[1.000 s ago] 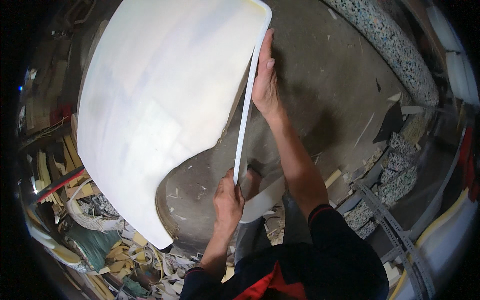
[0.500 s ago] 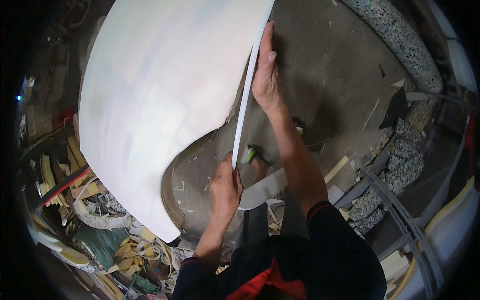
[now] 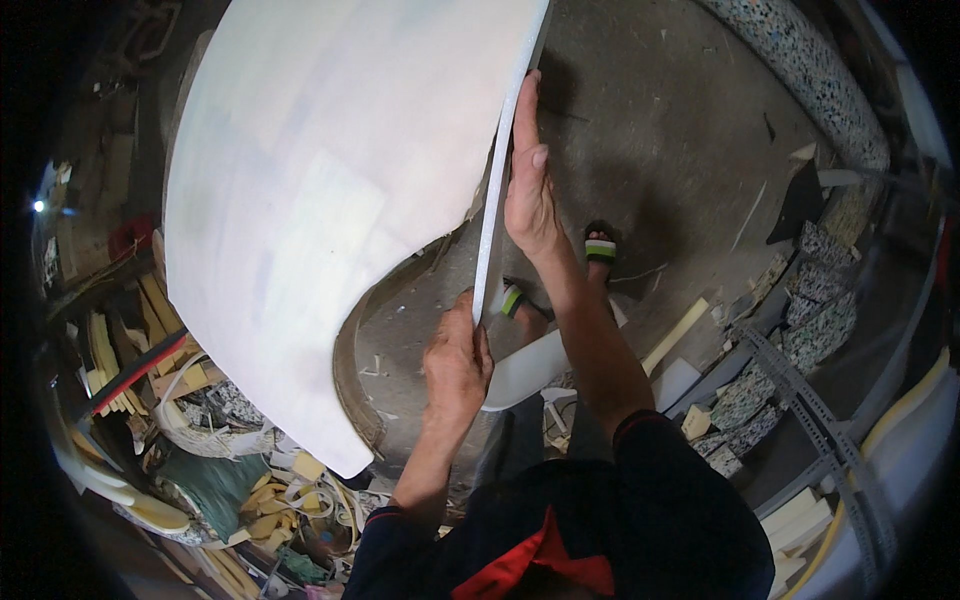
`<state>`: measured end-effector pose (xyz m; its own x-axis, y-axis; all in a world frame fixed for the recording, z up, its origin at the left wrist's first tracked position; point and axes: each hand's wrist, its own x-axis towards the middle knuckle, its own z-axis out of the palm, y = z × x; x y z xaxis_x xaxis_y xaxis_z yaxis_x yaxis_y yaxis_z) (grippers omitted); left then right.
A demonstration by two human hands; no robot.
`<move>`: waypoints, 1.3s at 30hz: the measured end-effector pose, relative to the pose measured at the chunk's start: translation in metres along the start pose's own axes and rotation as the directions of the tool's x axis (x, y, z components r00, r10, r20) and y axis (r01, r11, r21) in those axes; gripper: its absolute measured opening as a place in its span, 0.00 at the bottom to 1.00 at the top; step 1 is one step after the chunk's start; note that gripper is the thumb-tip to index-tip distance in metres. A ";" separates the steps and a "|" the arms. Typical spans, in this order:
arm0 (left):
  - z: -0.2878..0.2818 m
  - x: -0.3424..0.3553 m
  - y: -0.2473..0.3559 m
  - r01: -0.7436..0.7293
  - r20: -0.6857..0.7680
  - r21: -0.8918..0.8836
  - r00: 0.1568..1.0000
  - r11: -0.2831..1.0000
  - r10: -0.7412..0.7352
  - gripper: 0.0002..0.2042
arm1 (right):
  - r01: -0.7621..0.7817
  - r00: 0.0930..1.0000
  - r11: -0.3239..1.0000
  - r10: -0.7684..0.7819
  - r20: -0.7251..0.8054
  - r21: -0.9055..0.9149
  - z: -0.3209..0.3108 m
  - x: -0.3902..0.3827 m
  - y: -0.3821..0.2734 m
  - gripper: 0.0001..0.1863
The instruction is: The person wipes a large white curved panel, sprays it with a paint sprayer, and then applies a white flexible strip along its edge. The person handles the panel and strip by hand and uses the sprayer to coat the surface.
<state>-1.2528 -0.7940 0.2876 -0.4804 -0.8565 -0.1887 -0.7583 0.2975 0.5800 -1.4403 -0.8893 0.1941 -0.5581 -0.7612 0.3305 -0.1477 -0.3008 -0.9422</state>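
A large white foam sheet (image 3: 330, 190) is held up on edge and fills the upper left of the view. My left hand (image 3: 457, 358) grips its near lower corner. My right hand (image 3: 528, 185) lies along the sheet's right edge higher up, fingers stretched flat against it. Below the hands my feet in striped sandals (image 3: 600, 247) stand on the grey concrete floor (image 3: 680, 130).
Foam offcuts and strips (image 3: 260, 490) pile up at the lower left. Speckled foam blocks (image 3: 800, 300) and a speckled roll (image 3: 800, 80) lie at the right. A curved metal band (image 3: 352, 380) sits under the sheet. A white foam piece (image 3: 530, 365) lies by my feet.
The sheet has been lifted and swung slightly rightward and upward, both hands moving with it; my sandalled feet have come into view beneath it.
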 end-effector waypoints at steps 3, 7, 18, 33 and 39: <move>-0.001 0.001 -0.001 -0.038 -0.025 0.003 0.999 0.999 0.038 0.25 | 0.010 1.000 1.000 -0.010 -0.012 -0.003 0.003 0.000 0.000 0.48; -0.004 0.001 -0.003 0.034 0.012 0.013 0.999 0.999 -0.034 0.25 | 0.019 0.999 1.000 -0.019 -0.026 -0.004 0.008 0.002 0.001 0.48; -0.010 0.008 -0.013 -0.029 -0.063 -0.005 0.998 1.000 0.029 0.24 | 0.027 0.999 1.000 -0.027 -0.035 -0.002 0.018 0.002 -0.001 0.48; -0.024 0.012 -0.022 -0.017 -0.042 -0.045 0.999 0.999 0.015 0.22 | 0.007 0.998 1.000 -0.006 -0.067 0.012 0.025 -0.006 -0.003 0.49; -0.023 0.010 -0.036 -0.053 -0.052 0.023 0.997 0.998 0.055 0.23 | -0.075 0.973 0.997 0.081 -0.216 0.033 0.055 -0.037 -0.031 0.49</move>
<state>-1.2204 -0.8234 0.2833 -0.4973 -0.8599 -0.1151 -0.7415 0.3525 0.5709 -1.3702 -0.8832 0.2145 -0.7313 -0.6409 0.2333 -0.0778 -0.2615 -0.9621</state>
